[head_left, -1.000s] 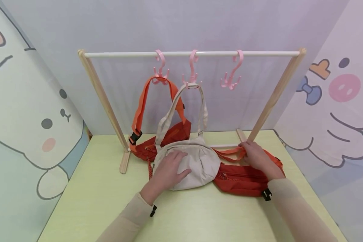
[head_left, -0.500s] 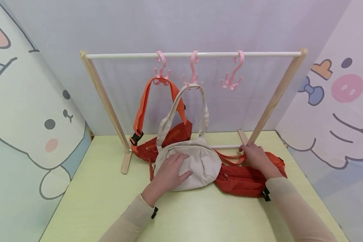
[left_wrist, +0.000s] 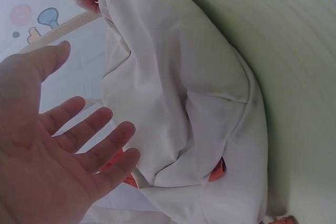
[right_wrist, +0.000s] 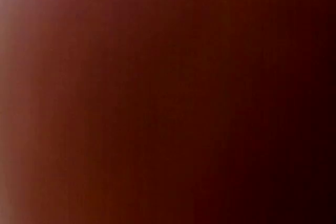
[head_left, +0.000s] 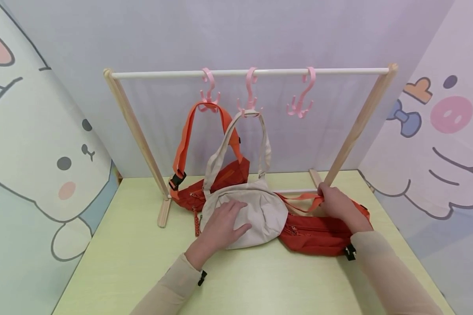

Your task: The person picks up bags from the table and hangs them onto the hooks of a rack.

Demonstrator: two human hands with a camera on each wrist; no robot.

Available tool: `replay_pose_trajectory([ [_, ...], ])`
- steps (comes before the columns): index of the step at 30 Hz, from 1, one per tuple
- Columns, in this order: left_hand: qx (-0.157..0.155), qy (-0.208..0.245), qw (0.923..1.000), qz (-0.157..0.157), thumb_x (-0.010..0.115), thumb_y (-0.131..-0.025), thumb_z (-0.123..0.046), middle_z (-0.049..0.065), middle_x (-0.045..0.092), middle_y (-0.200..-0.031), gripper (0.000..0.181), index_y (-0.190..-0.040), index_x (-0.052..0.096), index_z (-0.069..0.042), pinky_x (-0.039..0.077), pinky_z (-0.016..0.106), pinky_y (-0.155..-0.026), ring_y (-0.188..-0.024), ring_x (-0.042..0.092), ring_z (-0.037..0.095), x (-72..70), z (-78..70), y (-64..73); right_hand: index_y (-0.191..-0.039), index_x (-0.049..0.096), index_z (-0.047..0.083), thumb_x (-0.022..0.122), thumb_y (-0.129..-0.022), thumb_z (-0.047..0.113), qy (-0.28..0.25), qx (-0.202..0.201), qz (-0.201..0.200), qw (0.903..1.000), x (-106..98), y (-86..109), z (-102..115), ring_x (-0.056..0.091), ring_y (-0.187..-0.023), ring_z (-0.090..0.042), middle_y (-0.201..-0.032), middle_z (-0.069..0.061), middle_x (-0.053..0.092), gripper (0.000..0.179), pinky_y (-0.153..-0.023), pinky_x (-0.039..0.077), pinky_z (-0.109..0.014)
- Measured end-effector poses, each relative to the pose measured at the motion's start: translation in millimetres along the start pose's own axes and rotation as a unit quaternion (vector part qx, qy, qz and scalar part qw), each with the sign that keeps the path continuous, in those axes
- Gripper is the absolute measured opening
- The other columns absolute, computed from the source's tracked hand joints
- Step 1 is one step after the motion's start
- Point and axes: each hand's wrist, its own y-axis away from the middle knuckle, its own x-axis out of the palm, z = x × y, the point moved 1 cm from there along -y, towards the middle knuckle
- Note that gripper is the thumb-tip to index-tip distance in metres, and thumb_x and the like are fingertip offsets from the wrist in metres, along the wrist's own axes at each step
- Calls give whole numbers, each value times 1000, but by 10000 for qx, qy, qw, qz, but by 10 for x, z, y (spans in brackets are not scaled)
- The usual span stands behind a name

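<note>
My left hand (head_left: pixel 220 223) is over the front of a beige waist bag (head_left: pixel 266 214), fingers extended and nothing held. In the left wrist view the left hand (left_wrist: pixel 63 150) is spread, with the beige bag (left_wrist: pixel 178 77) beyond it. At the right my right hand (head_left: pixel 337 205) grips the orange strap (head_left: pixel 305 199) of a red waist bag (head_left: pixel 315 236) lying on the table; its fingertips are partly hidden. Only a dark red blur fills the right wrist view. The beige bag's strap (head_left: pixel 218 155) loops over the middle pink hook (head_left: pixel 250 94).
A wooden rack with a white rail (head_left: pixel 161 74) stands at the back. Another red waist bag (head_left: pixel 230 173) hangs by its orange strap from the left pink hook (head_left: pixel 209 92). The right pink hook (head_left: pixel 301 96) carries no bag. Pale yellow table (head_left: pixel 114 262) extends in front.
My right hand has shifted slightly to the right, drawing the orange strap along with it. The left hand and the hanging bags have stayed nearly still.
</note>
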Motion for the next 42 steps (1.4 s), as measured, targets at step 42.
replay_pose_trajectory([
  [42, 443, 371, 9983, -123, 75, -101, -39, 3, 64, -139, 53, -144, 62, -13, 48, 45, -109, -127, 61, 23, -73, -269, -301, -127, 64, 1, 50, -97, -5, -1032, -114, -1995, 9744, -1041, 541, 553, 60, -66, -28, -91, -17, 69, 35, -55, 49, -35],
])
